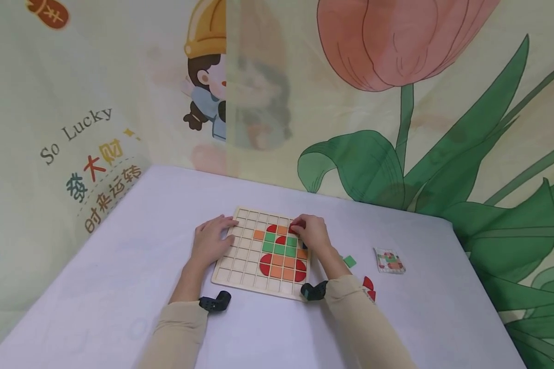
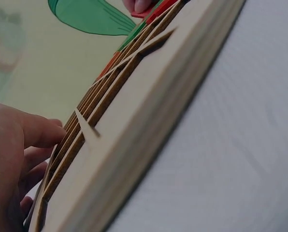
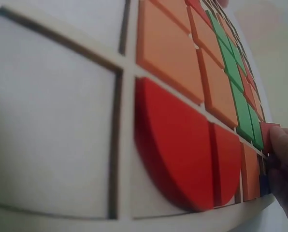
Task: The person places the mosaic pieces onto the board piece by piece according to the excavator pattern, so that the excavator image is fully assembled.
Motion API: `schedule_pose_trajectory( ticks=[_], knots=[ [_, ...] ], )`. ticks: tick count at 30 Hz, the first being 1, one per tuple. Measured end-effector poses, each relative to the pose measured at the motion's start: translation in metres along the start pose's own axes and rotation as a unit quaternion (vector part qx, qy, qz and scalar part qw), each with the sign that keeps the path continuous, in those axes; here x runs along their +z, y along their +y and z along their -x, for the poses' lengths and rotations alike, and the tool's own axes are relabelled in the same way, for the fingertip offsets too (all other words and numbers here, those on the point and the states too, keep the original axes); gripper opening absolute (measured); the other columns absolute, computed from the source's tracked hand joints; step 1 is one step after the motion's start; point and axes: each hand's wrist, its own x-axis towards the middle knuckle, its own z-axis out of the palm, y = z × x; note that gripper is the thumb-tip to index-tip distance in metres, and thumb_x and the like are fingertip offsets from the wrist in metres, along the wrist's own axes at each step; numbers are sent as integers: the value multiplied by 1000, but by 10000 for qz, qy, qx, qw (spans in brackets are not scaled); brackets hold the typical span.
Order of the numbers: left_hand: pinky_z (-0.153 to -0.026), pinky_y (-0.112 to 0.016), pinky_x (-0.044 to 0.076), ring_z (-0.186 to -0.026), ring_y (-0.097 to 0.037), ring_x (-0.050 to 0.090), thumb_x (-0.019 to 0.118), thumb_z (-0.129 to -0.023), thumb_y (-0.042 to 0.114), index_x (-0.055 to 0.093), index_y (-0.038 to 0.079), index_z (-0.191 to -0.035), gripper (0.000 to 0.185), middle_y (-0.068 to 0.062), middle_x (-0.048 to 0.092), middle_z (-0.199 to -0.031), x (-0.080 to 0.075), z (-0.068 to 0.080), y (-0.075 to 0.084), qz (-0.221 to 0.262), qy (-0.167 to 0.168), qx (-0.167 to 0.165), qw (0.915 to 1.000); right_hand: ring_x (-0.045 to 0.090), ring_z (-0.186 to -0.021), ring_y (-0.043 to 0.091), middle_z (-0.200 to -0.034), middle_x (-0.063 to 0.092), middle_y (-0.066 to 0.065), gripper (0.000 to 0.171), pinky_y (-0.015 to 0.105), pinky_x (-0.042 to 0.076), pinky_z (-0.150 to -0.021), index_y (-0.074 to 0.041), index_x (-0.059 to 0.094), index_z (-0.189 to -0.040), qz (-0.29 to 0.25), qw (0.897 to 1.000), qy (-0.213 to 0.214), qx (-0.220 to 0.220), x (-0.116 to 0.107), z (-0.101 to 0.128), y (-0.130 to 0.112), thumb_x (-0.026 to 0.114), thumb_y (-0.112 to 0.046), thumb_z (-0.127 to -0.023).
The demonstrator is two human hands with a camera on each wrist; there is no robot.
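A wooden grid board (image 1: 251,251) lies on the table with red, orange and green tiles in its right part. My left hand (image 1: 212,239) rests at the board's left edge, thumb and fingers touching the frame and nearby cells. At the upper right of the grid, my right hand (image 1: 313,233) pinches a red tile (image 3: 266,134) between thumb and fingers, beside green tiles (image 3: 244,113). Two red quarter-round tiles (image 3: 175,145) sit side by side near the board's lower right. A dark blue tile (image 3: 264,184) shows under the right hand.
Right of the board lie loose green tiles (image 1: 349,261) and red tiles (image 1: 368,283), partly behind the right forearm. Farther right is a small pattern card (image 1: 390,260) printed with coloured shapes. A printed cloth backdrop (image 1: 263,169) hangs behind the white table (image 1: 120,266).
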Motion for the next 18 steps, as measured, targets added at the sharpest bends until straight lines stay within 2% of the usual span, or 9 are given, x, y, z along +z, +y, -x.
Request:
schedule_pose_trajectory(
  ticks=[9,18],
  knots=[
    [-111,-53,18,-139,-28,36,59,-85,18,62,16,-124,39,-7,52,-141,-3,0,0,-44,-76,-4,10000,55,-76,14,-81,67,1,5,24,50,-66,-10,71,-87,236,9997,-44,-78,3,3,-4,67,-13,-87],
    [-111,-53,18,-139,-29,36,60,-85,18,62,15,-123,39,-8,52,-141,-2,1,2,86,-74,-2,9999,56,-78,15,-84,66,1,5,26,52,-70,-11,71,-89,533,9985,-87,-49,3,4,-4,67,-14,-88]
  ],
)
